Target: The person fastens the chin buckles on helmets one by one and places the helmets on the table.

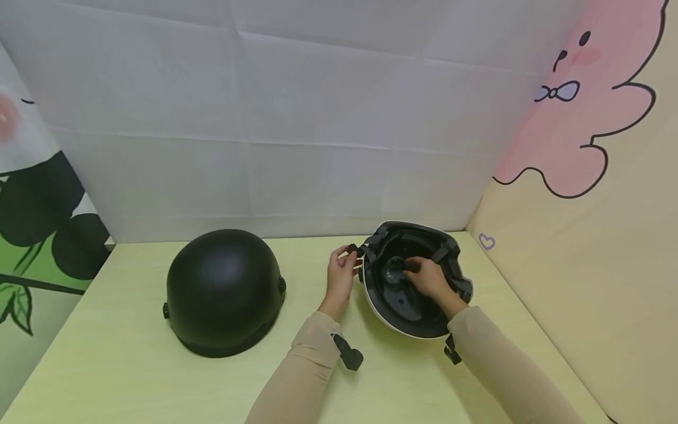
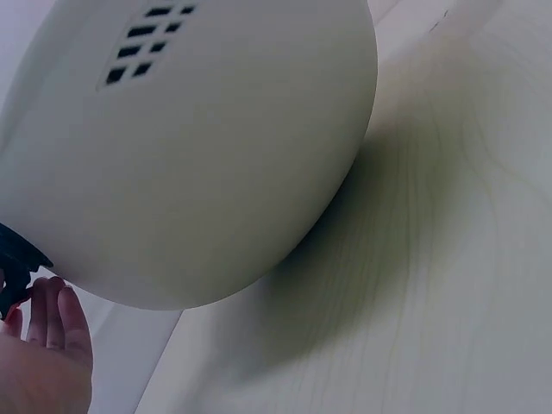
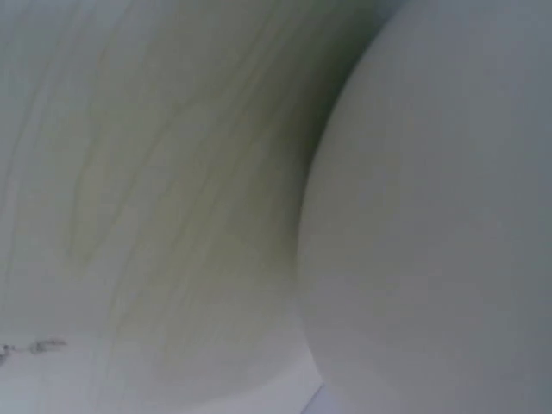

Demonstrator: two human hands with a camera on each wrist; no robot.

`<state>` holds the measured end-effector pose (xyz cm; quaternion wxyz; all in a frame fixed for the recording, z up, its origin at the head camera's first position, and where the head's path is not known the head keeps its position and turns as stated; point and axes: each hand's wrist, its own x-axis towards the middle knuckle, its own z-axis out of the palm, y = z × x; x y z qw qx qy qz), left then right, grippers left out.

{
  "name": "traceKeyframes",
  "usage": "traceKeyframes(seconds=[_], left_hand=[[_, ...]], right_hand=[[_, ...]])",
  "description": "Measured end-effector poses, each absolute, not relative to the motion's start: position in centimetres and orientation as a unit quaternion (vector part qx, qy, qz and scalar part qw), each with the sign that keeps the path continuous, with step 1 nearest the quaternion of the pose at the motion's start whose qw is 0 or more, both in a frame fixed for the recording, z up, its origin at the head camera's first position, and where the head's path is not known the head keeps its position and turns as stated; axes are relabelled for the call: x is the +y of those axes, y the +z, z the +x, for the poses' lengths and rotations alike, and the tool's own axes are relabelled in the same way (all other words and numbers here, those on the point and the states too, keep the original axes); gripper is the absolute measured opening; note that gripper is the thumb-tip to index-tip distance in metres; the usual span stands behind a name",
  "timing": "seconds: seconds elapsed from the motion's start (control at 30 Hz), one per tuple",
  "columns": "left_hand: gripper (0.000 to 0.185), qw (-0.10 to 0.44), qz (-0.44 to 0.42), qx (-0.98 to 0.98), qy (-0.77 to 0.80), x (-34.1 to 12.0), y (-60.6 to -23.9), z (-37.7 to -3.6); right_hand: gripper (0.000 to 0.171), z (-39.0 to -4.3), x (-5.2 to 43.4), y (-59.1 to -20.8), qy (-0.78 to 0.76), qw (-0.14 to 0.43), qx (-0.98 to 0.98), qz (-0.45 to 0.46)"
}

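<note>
I'm seeing the left hand [image 1: 341,277] pinching a black strap [image 1: 356,251] at the edge of the white helmet [image 1: 402,303]. The right hand [image 1: 426,277] is resting inside that helmet, its fingertips partly hidden, so I can't tell whether they're gripping anything. The helmet is lying on the table [image 1: 132,365], its hollow facing up; to its left a black helmet [image 1: 225,291] is sitting dome up, well apart.

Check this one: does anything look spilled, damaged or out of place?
Nothing stands out as odd. The black helmet sits dome up; the white helmet is tipped, lined inside showing, but that fits its being handled.
</note>
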<state>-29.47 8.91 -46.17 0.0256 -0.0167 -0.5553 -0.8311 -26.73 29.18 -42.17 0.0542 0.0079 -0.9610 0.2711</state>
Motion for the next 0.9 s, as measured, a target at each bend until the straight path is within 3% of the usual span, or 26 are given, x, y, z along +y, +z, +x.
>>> traceKeyframes(seconds=[0.5,0.9], left_hand=[[0.031,0.041,-0.02,-0.558,-0.829,8.9,-45.3,-29.2],[0.034,0.046,-0.032,-0.538,-0.841,8.4,-44.6,-29.2]], right_hand=[[0.02,-26.9,28.6,-43.5,0.279,0.084,-0.955,-0.053],[0.012,-26.5,28.4,-43.0,0.265,0.113,-0.957,-0.03]])
